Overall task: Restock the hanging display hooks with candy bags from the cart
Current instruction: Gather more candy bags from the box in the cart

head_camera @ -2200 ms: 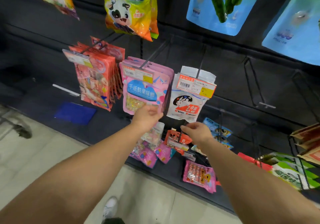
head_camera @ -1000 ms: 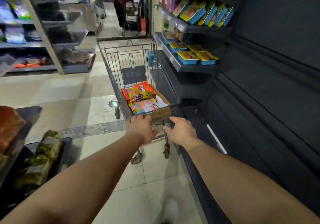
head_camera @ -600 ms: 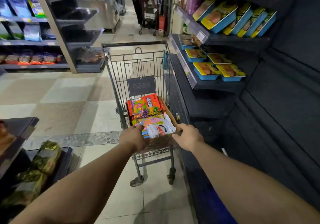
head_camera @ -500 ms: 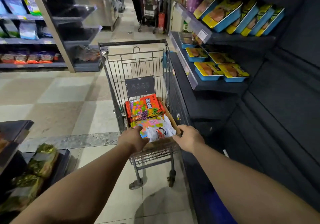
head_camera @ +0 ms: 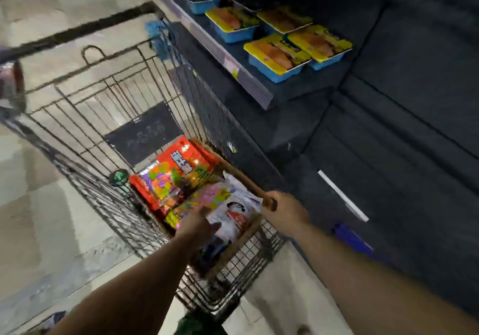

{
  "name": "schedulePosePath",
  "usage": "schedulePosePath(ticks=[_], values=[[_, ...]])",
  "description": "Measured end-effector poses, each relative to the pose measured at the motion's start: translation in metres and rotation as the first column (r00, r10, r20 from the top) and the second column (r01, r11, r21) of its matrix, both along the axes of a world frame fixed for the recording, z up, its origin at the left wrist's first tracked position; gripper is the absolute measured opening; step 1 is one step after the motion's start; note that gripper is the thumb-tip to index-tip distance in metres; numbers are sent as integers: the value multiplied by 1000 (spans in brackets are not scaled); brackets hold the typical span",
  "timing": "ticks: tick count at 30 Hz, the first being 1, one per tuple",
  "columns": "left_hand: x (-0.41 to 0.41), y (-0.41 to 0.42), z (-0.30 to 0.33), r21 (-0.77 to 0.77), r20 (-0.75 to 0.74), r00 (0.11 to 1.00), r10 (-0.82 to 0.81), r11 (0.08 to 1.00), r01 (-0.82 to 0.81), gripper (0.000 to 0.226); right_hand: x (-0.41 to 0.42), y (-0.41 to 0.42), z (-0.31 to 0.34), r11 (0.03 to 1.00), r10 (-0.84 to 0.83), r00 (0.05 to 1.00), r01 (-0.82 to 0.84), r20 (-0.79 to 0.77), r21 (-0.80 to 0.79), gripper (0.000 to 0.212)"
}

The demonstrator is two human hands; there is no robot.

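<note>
Candy bags point(head_camera: 178, 179) lay in a box point(head_camera: 248, 233) inside the cart point(head_camera: 103, 117). The left hand point(head_camera: 198, 224) rested on a white bag point(head_camera: 237, 211), grasp unclear. The right hand point(head_camera: 286, 211) gripped the box's corner.

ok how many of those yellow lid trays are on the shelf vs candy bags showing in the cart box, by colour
Yellow-lidded blue trays on the shelf: 4 clear; a blue tray behind is cut off and not counted
Red candy bags: 1 stack, count hidden
Pink-yellow bag: 1
White bag: 1
Total: 7 kinds of item counted
</note>
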State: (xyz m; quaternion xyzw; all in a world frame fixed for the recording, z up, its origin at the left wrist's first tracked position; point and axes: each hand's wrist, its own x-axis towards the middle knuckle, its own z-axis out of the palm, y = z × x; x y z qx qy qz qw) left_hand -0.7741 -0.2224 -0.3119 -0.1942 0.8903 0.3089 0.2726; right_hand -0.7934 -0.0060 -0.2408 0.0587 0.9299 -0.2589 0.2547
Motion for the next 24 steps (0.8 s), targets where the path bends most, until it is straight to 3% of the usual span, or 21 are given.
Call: schedulePosePath(ticks=[3, 5, 8, 17, 21, 23, 24], values=[[-46, -27, -68, 97, 150, 986, -66, 994, 52, 61, -3, -30, -25, 997, -79, 990, 77, 115, 20, 44], [-65, -33, -104, 123, 175, 979, -108, 989, 88, 68, -2, -42, -39, 988, -151, 975, 147, 166, 37, 46], [-80, -25, -89, 107, 172, 967, -186, 980, 169, 65, 2, -56, -61, 974, -226, 955, 220, 191, 49, 46], [-92, 8, -129, 64, 284, 925, -252, 968, 244, 57, 20, -67, -90, 911, -409, 890, 410, 203, 39, 41], [-93, 0, -118, 278, 449, 888, -100, 960, -32, 35, 23, -69, -101, 866, -491, 845, 499, 211, 17, 39], [-92, -20, -103, 437, 505, 854, -127, 891, -126, 26, 20, -71, -102, 803, -573, 787, 594, 230, -33, 44], [-92, -32, -98, 489, 496, 847, -192, 867, -90, 21, 16, -73, -100, 733, -640, 724, 676, 259, -78, 48]])
